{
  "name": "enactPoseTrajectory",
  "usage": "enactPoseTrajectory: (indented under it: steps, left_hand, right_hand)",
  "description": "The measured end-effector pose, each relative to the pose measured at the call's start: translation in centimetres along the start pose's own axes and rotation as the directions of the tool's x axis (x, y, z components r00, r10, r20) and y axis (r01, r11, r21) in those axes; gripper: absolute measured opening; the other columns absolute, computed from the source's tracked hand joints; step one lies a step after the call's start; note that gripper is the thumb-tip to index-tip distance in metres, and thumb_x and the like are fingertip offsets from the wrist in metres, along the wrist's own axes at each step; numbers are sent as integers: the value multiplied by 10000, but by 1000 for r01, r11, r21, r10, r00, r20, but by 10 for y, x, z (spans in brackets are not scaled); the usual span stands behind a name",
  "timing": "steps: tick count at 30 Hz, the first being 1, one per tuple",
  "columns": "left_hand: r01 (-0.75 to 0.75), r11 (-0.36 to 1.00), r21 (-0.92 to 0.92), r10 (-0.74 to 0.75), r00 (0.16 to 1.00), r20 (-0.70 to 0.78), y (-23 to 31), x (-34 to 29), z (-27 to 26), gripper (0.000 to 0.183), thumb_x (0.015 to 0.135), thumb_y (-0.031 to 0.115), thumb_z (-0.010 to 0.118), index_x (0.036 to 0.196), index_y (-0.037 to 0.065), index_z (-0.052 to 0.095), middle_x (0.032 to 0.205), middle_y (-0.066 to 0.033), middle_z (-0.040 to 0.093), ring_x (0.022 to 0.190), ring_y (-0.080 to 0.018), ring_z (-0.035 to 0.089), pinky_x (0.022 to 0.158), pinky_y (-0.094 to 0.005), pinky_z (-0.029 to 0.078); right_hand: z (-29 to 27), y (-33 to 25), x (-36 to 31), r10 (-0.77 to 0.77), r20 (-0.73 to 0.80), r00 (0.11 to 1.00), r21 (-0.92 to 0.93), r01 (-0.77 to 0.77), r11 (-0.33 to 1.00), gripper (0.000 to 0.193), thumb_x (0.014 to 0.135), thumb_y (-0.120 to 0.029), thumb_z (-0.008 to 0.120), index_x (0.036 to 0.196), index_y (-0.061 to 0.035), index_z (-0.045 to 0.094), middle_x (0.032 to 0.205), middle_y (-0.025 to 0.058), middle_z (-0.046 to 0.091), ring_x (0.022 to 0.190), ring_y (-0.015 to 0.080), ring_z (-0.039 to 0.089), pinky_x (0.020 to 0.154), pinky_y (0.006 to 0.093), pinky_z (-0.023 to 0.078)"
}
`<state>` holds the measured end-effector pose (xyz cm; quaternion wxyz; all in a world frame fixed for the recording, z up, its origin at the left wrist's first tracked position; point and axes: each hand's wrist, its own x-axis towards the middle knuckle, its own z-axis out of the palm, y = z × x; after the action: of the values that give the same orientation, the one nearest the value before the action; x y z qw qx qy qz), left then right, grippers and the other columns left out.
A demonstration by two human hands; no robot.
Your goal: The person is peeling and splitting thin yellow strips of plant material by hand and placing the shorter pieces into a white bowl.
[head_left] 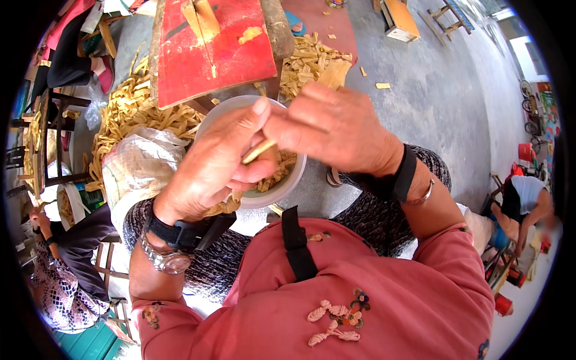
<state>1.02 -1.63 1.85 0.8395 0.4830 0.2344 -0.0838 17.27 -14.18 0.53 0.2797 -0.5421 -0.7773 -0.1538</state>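
Note:
My two hands meet above a white plastic bucket point(298, 180) with yellowish dried strips inside. My left hand point(219, 157) is closed, its curled fingers around a narrow tan strip point(259, 151). Close against it, my right hand point(336, 129) is closed too, slightly blurred by motion. A wider, flat tan strip point(336, 74) sticks out past its far side. Whether both visible pieces are one strip, I cannot tell, since my fingers cover the middle. More strip point(227, 205) shows under my left wrist at the bucket's near edge.
A red-topped bench point(231, 63) stands just ahead, with a wedge-shaped wooden piece point(201, 21) on it. Strips lie heaped on the floor point(141, 105) at left. A white woven sack point(144, 159) rests by my left knee. Other people sit working at far left and right.

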Motion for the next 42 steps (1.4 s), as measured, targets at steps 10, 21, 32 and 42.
enactPoseTrajectory:
  steps: [10, 21, 32, 42]
  left_hand:
    - [-151, 988, -15, 150, 960, 237, 6, -11, 6, 328, 958, 190, 394, 1162, -12, 553, 575, 14, 420, 448, -35, 281, 395, -190, 197]
    - [-591, 377, 713, 755, 642, 133, -13, 12, 2, 172, 902, -15, 516, 1041, -30, 617, 1072, -134, 620, 939, -183, 604, 812, -282, 485]
    - [-627, 778, 38, 596, 719, -357, -20, 24, 19, 137, 856, -37, 562, 862, 39, 448, 713, -41, 582, 481, -46, 508, 428, -187, 415]
    - [-503, 855, 125, 498, 731, -466, -22, 35, 13, 194, 950, 164, 417, 961, 8, 530, 782, -43, 553, 509, -62, 467, 477, -202, 380]
  right_hand:
    - [27, 8, -12, 304, -118, 945, 504, -207, 839, 341, 828, -104, 517, 1160, -135, 586, 767, 5, 569, 632, 126, 520, 515, 241, 431]
    - [25, -23, -2, 436, 623, 650, 750, -338, -568, 351, 969, -135, 432, 1319, -106, 423, 654, -5, 470, 481, 47, 419, 422, 200, 357]
    - [25, -30, 5, 595, 626, 505, 780, -407, -475, 143, 916, -136, 562, 969, -15, 507, 684, 37, 560, 505, 78, 520, 428, 198, 419]
    - [22, -42, 14, 759, 327, 563, 915, -390, -105, 194, 826, -30, 652, 995, 1, 563, 816, 65, 601, 676, 85, 597, 559, 197, 480]
